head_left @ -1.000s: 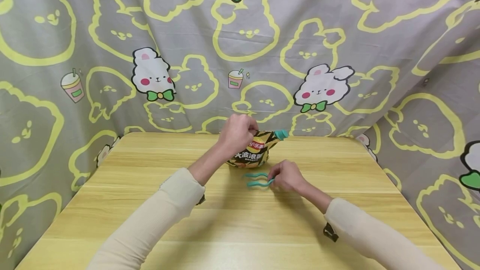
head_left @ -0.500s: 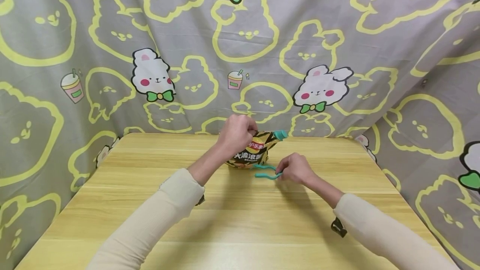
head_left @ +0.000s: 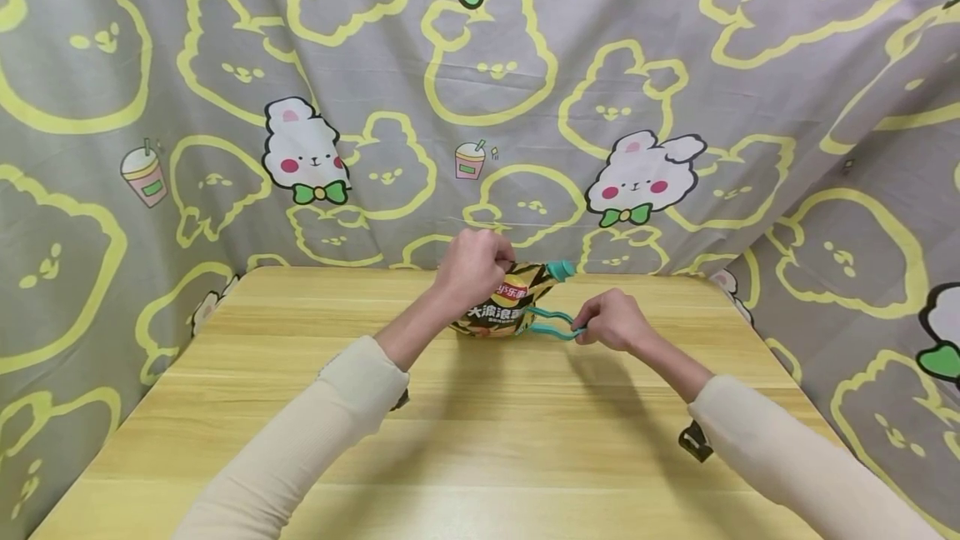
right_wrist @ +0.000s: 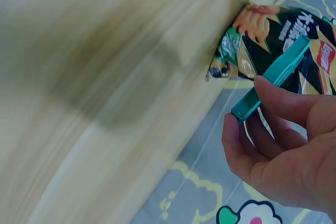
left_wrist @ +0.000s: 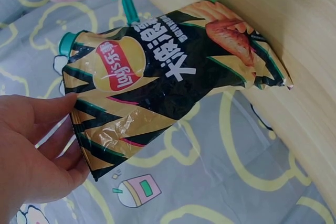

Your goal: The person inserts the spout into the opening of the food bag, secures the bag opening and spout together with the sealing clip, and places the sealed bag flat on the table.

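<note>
My left hand [head_left: 476, 269] pinches the top edge of a black-and-gold Lay's chip bag [left_wrist: 157, 77], whose bottom end is at the tabletop. A teal round cap-like piece [left_wrist: 68, 43] sits on the bag's upper corner, on the right in the head view. By their joined end, my right hand [head_left: 615, 319] pinches small teal tongs [right_wrist: 281, 69] with two wavy, spread arms. In the head view the arm tips point left and overlap the bag's lower right side. Whether they touch it, I cannot tell.
The wooden table [head_left: 450, 440] stretches towards the camera. A grey curtain [head_left: 375, 65] with yellow outlines and white cartoon animals hangs behind it and along both sides. Dark straps [head_left: 695, 442] show by the sleeves.
My right hand has moved the tongs to the right and farther back, up beside the bag's lower right side. My left hand and the bag have stayed in place.
</note>
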The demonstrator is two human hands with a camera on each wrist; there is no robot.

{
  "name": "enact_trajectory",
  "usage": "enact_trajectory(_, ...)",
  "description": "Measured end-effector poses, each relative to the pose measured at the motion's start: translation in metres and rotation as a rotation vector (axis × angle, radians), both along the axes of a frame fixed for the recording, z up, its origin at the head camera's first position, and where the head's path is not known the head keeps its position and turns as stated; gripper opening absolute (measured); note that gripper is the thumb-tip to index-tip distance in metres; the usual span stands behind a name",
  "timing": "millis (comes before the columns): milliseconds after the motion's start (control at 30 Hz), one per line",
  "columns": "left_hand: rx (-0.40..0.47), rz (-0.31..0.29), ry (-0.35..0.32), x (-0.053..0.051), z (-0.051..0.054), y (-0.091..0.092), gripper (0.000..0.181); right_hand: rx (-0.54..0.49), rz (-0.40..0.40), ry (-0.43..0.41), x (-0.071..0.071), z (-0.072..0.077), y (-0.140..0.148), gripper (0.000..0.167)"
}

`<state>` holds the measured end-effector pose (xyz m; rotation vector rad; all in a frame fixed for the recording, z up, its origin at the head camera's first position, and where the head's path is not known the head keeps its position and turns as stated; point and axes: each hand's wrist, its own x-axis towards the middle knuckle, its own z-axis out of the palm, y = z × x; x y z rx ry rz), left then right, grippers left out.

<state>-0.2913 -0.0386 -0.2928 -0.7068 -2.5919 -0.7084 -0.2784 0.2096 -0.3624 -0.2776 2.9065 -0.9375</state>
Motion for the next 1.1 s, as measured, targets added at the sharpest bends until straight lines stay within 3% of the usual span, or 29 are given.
enact_trajectory(367,0.000,-0.001,0.006,-0.001,-0.001,-0.001,0.039,0.049,-0.025,0.027,-0.007,0.015,0.024,0.007)
enact_trajectory(667,-0.004,0.002,0.005,-0.001,-0.001,-0.001,0.038,0.027,-0.064,0.025,-0.011,0.030,0.038,0.008)
enact_trajectory(1100,-0.003,-0.001,0.010,-0.001,0.000,-0.001,0.038,0.030,-0.088,0.038,-0.018,0.031,0.040,0.009)
